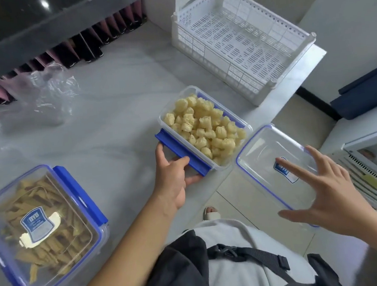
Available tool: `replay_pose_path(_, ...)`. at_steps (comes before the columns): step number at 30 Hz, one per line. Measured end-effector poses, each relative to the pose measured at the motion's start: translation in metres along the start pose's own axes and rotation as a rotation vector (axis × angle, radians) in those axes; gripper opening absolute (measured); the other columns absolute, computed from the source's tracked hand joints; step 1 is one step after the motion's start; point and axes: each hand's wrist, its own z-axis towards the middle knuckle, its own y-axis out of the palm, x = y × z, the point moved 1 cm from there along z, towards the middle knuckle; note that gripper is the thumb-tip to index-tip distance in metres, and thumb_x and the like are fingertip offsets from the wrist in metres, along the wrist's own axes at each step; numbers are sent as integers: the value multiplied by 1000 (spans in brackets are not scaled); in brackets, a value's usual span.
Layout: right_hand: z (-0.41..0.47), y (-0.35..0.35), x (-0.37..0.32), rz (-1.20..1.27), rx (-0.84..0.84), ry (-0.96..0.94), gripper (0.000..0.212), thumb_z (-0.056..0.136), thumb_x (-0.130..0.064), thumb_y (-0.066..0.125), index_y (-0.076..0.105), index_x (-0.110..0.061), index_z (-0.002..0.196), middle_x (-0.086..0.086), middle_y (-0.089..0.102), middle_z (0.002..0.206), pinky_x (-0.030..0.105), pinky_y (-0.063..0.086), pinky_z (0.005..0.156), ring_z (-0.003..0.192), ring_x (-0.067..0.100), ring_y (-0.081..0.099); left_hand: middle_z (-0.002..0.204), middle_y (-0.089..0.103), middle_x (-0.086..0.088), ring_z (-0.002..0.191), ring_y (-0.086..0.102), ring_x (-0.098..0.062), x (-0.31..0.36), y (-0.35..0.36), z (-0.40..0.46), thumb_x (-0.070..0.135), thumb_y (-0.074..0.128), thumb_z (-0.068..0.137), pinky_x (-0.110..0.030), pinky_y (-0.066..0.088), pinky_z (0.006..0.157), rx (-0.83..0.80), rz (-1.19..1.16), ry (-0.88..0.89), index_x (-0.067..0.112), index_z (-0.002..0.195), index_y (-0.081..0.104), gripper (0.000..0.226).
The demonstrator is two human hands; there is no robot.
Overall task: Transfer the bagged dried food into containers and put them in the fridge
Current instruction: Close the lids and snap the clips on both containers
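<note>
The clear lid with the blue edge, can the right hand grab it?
Probably yes. The right hand hovers open just over the clear lid, fingers spread, with nothing between them. The lid lies beside the open container of pale puffs.

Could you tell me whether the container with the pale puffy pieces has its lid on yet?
Not yet. The container is open-topped, its pale pieces exposed, and the clear lid is held beside it by the right hand.

pale yellow puffs (206, 127), blue clips (181, 152), white perforated basket (242, 43)

arms bare (132, 240) | grey top (235, 253) | black buckled strap (251, 253) | pale sandal (210, 212)
</note>
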Motion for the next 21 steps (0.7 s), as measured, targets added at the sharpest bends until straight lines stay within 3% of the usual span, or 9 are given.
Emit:
replay_pose_path(8, 36, 6, -28, -36, 3, -82, 106, 54, -93, 51, 4, -68, 145, 13, 7, 164, 49, 15, 118, 148, 33, 12, 131, 64, -11, 105, 70, -32, 2, 7, -2, -9, 47, 97, -50, 62, 68, 4, 28, 10, 44, 151, 26, 78)
replay_pose_path(21, 84, 3, -64, 2, 84, -164, 108, 52, -92, 50, 14, -61, 149, 14, 4, 165, 52, 15, 118, 145, 36, 13, 126, 67, -13, 98, 75, -30, 8, -5, -6, -2, 56, 98, -49, 61, 68, -1, 75, 2, 48, 150, 28, 77)
